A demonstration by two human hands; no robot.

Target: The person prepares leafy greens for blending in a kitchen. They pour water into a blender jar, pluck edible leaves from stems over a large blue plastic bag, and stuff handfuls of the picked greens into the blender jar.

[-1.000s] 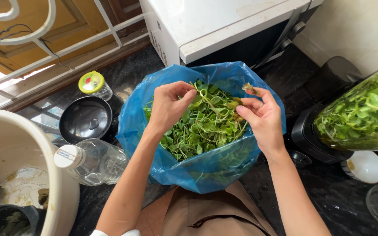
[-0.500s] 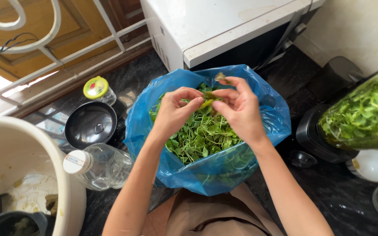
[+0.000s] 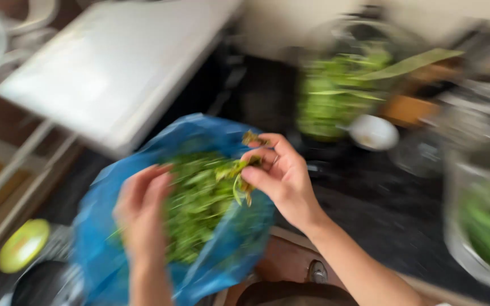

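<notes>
Your right hand pinches a small sprig of greens between thumb and fingertips, just above the greens heaped in the blue bag; the bag sits open at the near edge of the dark worktop; your left hand hangs over the bag's left side, fingers loosely curled and spread, gripping nothing that shows, though motion blur softens it; behind the bag, a white appliance fills the worktop's far-left stretch; further right stands a clear jar packed with green leaves, a small white bowl just beside it; a yellow-green lid lies at the near-left corner; a container of greens shows blurred at the right edge.
</notes>
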